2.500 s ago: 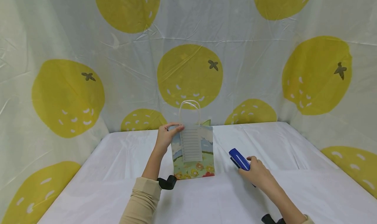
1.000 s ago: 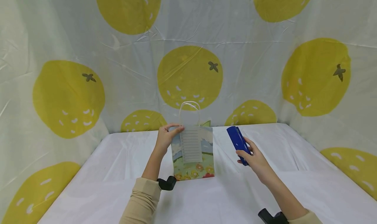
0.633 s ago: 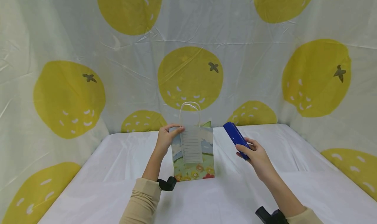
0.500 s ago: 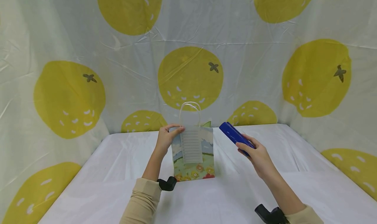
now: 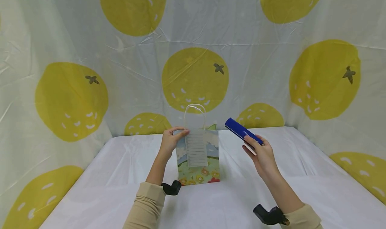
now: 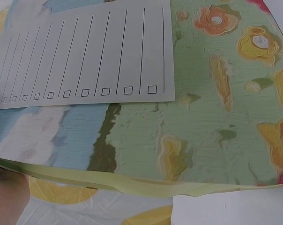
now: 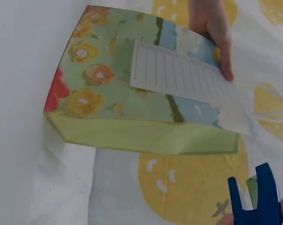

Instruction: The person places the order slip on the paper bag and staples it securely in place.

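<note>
A paper gift bag (image 5: 212, 162) with a painted flower meadow stands upright on the table, its white handles (image 5: 185, 113) raised. Against its front lies a lined checklist sheet (image 5: 196, 152), reaching up to the bag's top edge. My left hand (image 5: 169, 142) pinches the sheet and bag together at the top left corner, thumb in front. To the right of the bag, my right hand (image 5: 263, 155) grips a blue stapler (image 5: 239, 128) in the air, its front end pointing up and left. In the right wrist view the arms of the stapler (image 7: 268, 199) stand apart, clear of the bag.
A white cloth (image 5: 241, 202) covers the table. Behind and at both sides hangs a pale curtain (image 5: 256, 71) printed with big yellow fruit. Each wrist carries a black camera mount, such as the left one (image 5: 172, 187).
My right hand has raised the stapler off the tabletop and turned it so its front tilts toward the bag's upper right. The left hand, sheet and bag have stayed in place.
</note>
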